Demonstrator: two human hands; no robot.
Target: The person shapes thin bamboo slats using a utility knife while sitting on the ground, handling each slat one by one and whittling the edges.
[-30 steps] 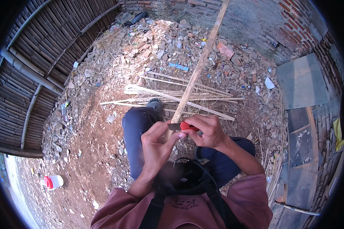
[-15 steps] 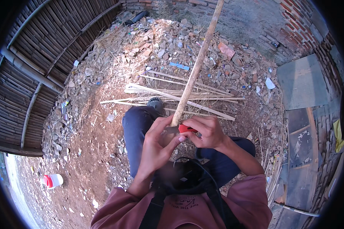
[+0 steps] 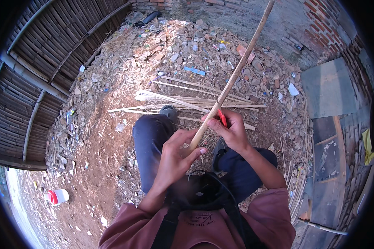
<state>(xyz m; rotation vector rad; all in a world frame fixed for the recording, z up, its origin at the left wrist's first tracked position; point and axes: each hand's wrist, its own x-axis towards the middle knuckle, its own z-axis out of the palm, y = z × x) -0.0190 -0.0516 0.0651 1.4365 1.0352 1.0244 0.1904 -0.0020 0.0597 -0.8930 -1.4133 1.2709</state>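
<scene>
A long pale bamboo pole slants from near my body up to the far right. My left hand is closed round its lower end, the thumb along the near side. Higher up the pole, my right hand grips a red-handled knife. Its thin blade rises at the pole and is partly hidden behind it. The right thumb rests against the pole's side.
Several split bamboo strips lie crossed on the ground beyond my knees. Farther out is a heap of rubble. A bamboo fence stands left, boards lean right, and a red-and-white container lies at lower left.
My right hand with the knife has moved away from me, from the pole's lower end to higher up its shaft. The pole's far end has swung to the right.
</scene>
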